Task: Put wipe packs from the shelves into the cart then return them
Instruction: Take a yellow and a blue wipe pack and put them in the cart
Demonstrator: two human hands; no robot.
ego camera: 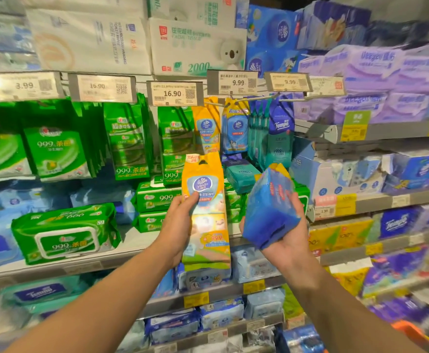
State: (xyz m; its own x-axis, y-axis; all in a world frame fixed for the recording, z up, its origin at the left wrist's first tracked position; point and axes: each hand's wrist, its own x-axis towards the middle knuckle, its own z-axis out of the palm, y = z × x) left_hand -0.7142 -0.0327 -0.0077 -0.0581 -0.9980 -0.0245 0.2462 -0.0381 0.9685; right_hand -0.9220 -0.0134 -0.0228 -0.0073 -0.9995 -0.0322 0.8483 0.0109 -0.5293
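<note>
My left hand (180, 220) grips a tall yellow Vinda wipe pack (205, 212) by its left edge and holds it upright in front of the shelves. In my right hand (287, 240) lies a blue wipe pack (269, 207), tilted, with a yellow end pointing up. Above them, a matching yellow pack (206, 126) and a blue pack (235, 128) hang from pegs under the 9.99 price tags. The orange rim of the cart (412, 333) shows at the bottom right corner.
Green 999 wipe packs (63, 233) fill the shelves to the left. Teal and blue Tempo packs (281, 133) hang to the right of the pegs. Purple tissue bundles (391, 80) crowd the right-hand shelves. Grey shelf edges (361, 202) with yellow labels jut out at right.
</note>
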